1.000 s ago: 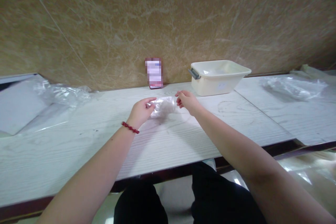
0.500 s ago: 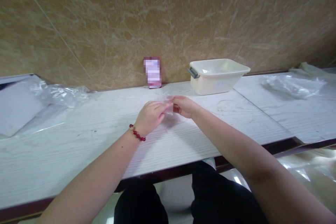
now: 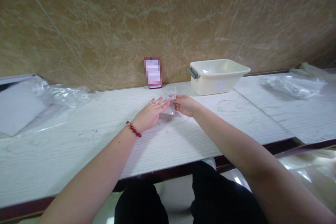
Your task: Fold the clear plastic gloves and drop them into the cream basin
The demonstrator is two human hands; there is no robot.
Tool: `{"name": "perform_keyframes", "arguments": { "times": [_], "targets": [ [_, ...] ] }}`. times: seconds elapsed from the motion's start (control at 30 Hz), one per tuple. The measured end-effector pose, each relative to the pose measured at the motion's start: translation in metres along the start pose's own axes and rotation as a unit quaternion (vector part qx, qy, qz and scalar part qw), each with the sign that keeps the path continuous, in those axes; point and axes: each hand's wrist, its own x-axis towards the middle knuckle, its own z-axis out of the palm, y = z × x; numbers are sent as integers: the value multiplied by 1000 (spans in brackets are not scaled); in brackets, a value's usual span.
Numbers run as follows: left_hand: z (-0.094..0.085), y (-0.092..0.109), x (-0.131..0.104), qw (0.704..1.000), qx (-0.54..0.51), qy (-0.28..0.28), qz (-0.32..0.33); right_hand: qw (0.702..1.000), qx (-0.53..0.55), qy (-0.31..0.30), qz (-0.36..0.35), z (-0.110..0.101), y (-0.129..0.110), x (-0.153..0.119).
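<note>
A small clear plastic bag (image 3: 170,109) is held low over the white wood-grain table (image 3: 105,154), near its middle. My right hand (image 3: 183,105) pinches the bag's right edge between thumb and fingers. From the left, my left hand (image 3: 151,113) lies against the bag with its fingers spread and stretched out, palm down. A red bead bracelet (image 3: 134,130) circles my left wrist. Whether anything is inside the bag I cannot tell.
A cream plastic bin (image 3: 210,84) with a grey latch stands against the marble wall, right of a phone (image 3: 153,73) propped upright. Crumpled clear plastic (image 3: 69,96) and a white sheet (image 3: 21,106) lie at left. More clear plastic (image 3: 295,85) lies at right.
My left hand has shifted slightly left and its fingers have spread, so more of the bag shows. The right hand keeps its pinch almost in place.
</note>
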Motion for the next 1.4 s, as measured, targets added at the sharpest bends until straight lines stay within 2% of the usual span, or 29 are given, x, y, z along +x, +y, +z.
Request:
{"name": "perform_keyframes", "arguments": {
  "times": [0.1, 0.17, 0.23, 0.3, 0.33, 0.37, 0.43, 0.47, 0.5, 0.53, 0.57, 0.6, 0.63, 0.7, 0.77, 0.87, 0.93, 1.0, 1.07, 1.17, 1.3, 1.4],
  "targets": [
    [-4, -2, -2, 1000, -13, -4, -20, 1000, 6, 16, -6, -1, -1, 1],
    [-6, -3, -4, 999, -28, 13, -41, 1000, 14, 20, -11, -2, -1, 1],
    [-6, -3, -4, 992, -65, 60, -88, 1000, 15, 17, -12, -2, -2, 0],
    [-5, -3, -4, 966, -149, 127, -168, 1000, 10, 15, -7, -1, -3, -1],
    [-4, -3, -3, 938, -212, 160, -222, 1000, 7, 15, -4, -1, -3, -2],
    [-3, -3, -2, 896, -288, 187, -281, 1000, 3, 15, -2, 0, -4, -2],
    [-2, -2, 0, 775, -457, 206, -386, 1000, -6, 12, -2, 1, -5, -4],
    [-3, -1, 1, 708, -535, 195, -417, 1000, -11, 7, -4, 1, -5, -5],
    [-4, 0, 2, 650, -602, 173, -430, 1000, -14, 1, -6, 1, -5, -5],
    [-5, 2, 3, 607, -655, 144, -426, 1000, -17, -6, -7, 2, -5, -6],
    [-7, 4, 4, 580, -694, 115, -411, 1000, -20, -13, -7, 2, -5, -6],
    [-8, 6, 4, 567, -719, 94, -392, 1000, -21, -21, -8, 1, -4, -6],
    [-9, 9, 4, 563, -731, 88, -374, 999, -22, -29, -8, 1, -4, -6],
    [-11, 13, 4, 580, -723, 110, -359, 999, -25, -42, -8, 1, -3, -5],
    [-11, 16, 4, 615, -686, 141, -361, 998, -35, -48, -5, 0, -2, -5],
    [-9, 17, 3, 663, -647, 137, -352, 997, -45, -54, 3, -1, -2, -6],
    [-7, 16, 3, 668, -653, 129, -332, 997, -43, -59, 7, -1, -2, -6],
    [-4, 14, 4, 662, -666, 128, -319, 997, -48, -57, 5, 0, -1, -6],
    [-1, 13, 4, 658, -668, 138, -319, 997, -77, -31, 0, 1, 3, -3],
    [4, 14, 6, 672, -648, 166, -318, 985, -161, 49, -22, 2, 11, 4],
    [12, 19, 10, 707, -610, 196, -299, 944, -286, 144, -79, 4, 23, 10],
    [14, 24, 13, 722, -592, 213, -289, 910, -363, 158, -125, 6, 26, 8]
  ]
}}
